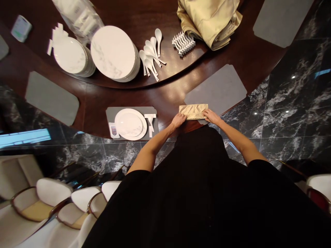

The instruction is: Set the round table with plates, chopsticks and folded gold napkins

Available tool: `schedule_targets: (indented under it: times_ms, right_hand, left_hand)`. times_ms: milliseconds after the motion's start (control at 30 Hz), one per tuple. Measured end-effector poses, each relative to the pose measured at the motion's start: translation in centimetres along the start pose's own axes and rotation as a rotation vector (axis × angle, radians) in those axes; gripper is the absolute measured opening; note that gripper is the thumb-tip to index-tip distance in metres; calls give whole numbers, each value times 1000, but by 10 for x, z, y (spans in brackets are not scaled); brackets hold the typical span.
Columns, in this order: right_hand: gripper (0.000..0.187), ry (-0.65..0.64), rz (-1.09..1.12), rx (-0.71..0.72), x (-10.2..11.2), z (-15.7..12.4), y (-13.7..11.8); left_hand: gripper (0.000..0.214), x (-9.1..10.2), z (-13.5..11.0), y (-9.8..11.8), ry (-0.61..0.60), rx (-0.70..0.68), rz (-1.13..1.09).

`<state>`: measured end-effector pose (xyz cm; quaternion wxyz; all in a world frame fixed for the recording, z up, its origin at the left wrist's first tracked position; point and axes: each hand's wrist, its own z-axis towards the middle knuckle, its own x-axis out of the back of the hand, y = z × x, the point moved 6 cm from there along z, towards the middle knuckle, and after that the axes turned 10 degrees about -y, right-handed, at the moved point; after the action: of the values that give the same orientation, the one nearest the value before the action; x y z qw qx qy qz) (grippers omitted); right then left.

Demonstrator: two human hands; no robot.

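At the table's (89,106) near edge, the left hand (178,120) and right hand (212,116) work one gold cloth (193,109). Grip: closed at both ends — left fingers on the cloth's left end near its lower corner, right fingers and thumb on the right end. The cloth overlaps the left end of a grey mat (219,89); whether it rests on that mat or is held just above cannot be told.

Fold status: judged partway. The cloth forms a narrow band, its long sides running left to right, with a puckered line along the near part; its final shape cannot be confirmed.

Left of the hands, a second mat (110,112) carries a laid setting — large plate (143,131), small plate (128,124) on top, packet (113,130) at left, white spoon (150,121) at right. That position appears well advanced.

Farther out, the turntable (170,70) bears supplies not set out: spoons (150,55), white rests (183,44), a large plate stack (112,51), a smaller stack (69,55) and a gold fabric heap (209,19).
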<state>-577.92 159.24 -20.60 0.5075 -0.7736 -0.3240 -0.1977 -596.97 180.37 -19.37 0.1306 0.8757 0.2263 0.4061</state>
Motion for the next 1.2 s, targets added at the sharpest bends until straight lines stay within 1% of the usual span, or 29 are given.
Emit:
schedule_targets:
  times_ms: [133,200,267,367,433,500,600,700,833,900,1000,1067,1200]
  right_hand:
    - [32,24,23,-20,1,2,5]
    - [35,10,11,-23,-1,3,5]
    - [41,0,-7,-33,-3,4,4]
    - [45,22,-11,-74,-4,3,3]
    - [44,37,-11,-85,-4,4,3]
    - [39,42,-15,-82,-3,6,5]
    - [29,40,-20,-87,-1,10,9]
    - [29,37,-16,-103,-1,11,10]
    - [38,75,-20,-156,-5,6,6]
    - [40,89,-16,-171,-9,1,2]
    - [46,102,15,-167,-11,-1,-3]
    - [51,93,-9,-167,-11,1,-7]
    - [43,73,-87,-192,-5,9,-16]
  left_hand:
    - [48,-5,-3,1,-31,68,54]
    - [50,-5,-5,4,-42,77,94]
    - [47,-6,-6,8,-37,75,137]
    - [43,-7,-6,15,-10,48,149]
    - [45,-9,-3,18,3,36,117]
    - [48,-10,3,18,1,49,91]
    - [49,-9,14,17,-5,108,81]
    - [46,-8,20,17,-5,160,85]
    - [43,-11,17,20,-1,186,115]
    - [42,-12,15,20,2,184,116]
    - [44,-12,13,16,0,183,97]
    - [45,-10,14,12,1,169,57]
    - [52,-8,16,11,13,119,39]
